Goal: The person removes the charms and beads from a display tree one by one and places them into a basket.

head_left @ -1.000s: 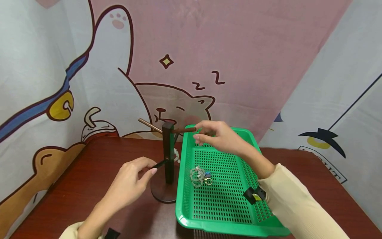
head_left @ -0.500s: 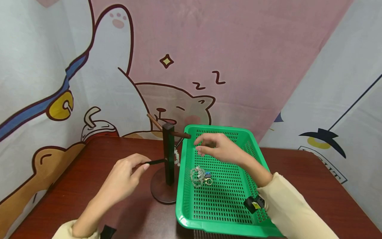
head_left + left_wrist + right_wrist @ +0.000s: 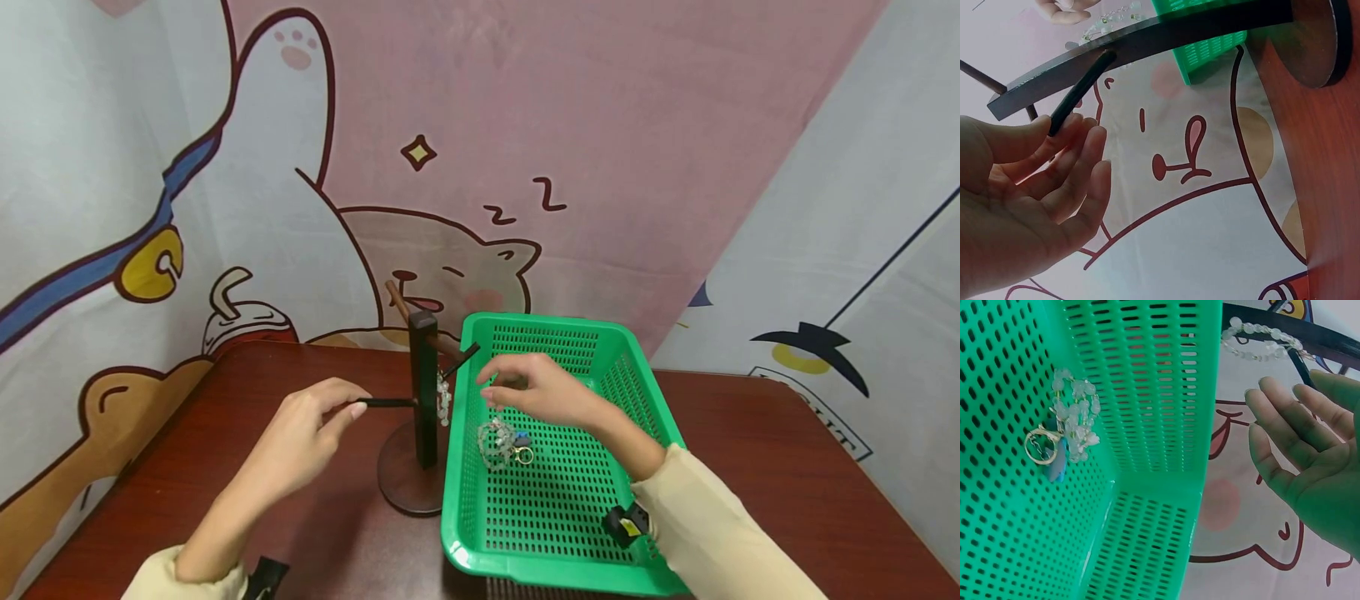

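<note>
A dark wooden stand (image 3: 423,392) with a round base rises beside the basket, its pegs sticking out at two heights. My left hand (image 3: 300,433) pinches the end of its lower black peg (image 3: 388,402) between thumb and fingertips; the left wrist view shows this grip closely. A clear beaded bracelet (image 3: 1260,340) hangs at the stand's other side. My right hand (image 3: 536,385) hovers over the left part of the green basket (image 3: 585,579), fingers loosely bent with nothing in them. Its fingertips are near the black peg on that side.
Inside the basket lie more clear beads (image 3: 1075,412) and a gold-coloured ring (image 3: 1041,445) with a blue-grey charm. All stands on a reddish-brown table (image 3: 247,408). A cartoon-printed cloth (image 3: 637,125) hangs behind the table.
The stand has turned, its upper brown peg swinging away from the right hand. My left hand moved left with the black peg; my right hand came down slightly. More of the hanging bracelet shows.
</note>
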Demonstrator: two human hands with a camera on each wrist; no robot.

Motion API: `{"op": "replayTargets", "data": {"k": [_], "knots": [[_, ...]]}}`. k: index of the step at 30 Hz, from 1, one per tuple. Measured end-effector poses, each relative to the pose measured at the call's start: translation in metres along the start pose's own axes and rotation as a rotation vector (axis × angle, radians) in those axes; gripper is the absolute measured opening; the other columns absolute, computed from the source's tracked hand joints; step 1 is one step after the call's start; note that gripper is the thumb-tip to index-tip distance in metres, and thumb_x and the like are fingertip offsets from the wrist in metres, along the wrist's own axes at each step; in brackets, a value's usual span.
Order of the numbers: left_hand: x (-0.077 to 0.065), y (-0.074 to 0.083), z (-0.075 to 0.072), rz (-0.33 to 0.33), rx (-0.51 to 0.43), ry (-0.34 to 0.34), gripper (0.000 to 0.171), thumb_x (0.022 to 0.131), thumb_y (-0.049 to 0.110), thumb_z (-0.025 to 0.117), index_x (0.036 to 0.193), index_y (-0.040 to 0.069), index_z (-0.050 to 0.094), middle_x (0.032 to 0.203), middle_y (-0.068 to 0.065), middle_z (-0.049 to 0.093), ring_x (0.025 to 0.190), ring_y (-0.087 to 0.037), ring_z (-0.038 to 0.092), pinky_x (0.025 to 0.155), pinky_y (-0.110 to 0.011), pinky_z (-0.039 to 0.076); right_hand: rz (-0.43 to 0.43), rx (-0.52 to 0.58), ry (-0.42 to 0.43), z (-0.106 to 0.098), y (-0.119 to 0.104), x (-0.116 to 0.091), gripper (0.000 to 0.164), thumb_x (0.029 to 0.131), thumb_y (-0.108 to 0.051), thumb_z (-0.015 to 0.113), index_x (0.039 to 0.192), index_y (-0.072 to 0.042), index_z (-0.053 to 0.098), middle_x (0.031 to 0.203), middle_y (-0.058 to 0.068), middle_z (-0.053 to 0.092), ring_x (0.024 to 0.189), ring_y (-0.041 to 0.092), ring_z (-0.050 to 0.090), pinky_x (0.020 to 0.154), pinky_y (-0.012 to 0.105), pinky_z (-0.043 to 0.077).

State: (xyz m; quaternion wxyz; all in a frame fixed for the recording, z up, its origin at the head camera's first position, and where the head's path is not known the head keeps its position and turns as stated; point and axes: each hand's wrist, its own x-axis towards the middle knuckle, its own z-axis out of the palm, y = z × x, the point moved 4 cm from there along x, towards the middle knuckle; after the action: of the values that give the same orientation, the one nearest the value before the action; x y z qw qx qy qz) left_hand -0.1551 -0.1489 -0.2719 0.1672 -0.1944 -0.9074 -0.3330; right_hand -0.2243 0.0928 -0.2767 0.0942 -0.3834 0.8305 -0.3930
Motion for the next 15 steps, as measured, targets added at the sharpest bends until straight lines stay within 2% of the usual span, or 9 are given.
{"op": "replayTargets", "data": {"k": [10, 15], "knots": [[0.000, -0.002, -0.001, -0.005, -0.005, -0.001, 0.010, 0.085, 0.000, 0.060, 0.092, 0.002, 0.068, 0.091, -0.005, 0.064, 0.087, -0.021, 0.060, 0.074, -0.041, 0.047, -0.032, -0.005, -0.044, 0.014, -0.002, 0.008, 0.016, 0.091, -0.013, 0.057, 0.102, -0.003, 0.062, 0.071, -0.004, 0.059, 0.061, 0.009, 0.052, 0.058, 0.027, 0.044], [0.001, -0.002, -0.001, -0.011, -0.008, -0.009, 0.010, 0.085, 0.000, 0.060, 0.091, 0.000, 0.068, 0.091, -0.006, 0.064, 0.088, -0.022, 0.061, 0.075, -0.042, 0.047, -0.029, -0.008, -0.053, 0.018, -0.003, 0.013, 0.016, 0.091, -0.013, 0.058, 0.103, -0.005, 0.063, 0.076, 0.002, 0.065, 0.067, 0.008, 0.057, 0.059, 0.026, 0.045]]}}
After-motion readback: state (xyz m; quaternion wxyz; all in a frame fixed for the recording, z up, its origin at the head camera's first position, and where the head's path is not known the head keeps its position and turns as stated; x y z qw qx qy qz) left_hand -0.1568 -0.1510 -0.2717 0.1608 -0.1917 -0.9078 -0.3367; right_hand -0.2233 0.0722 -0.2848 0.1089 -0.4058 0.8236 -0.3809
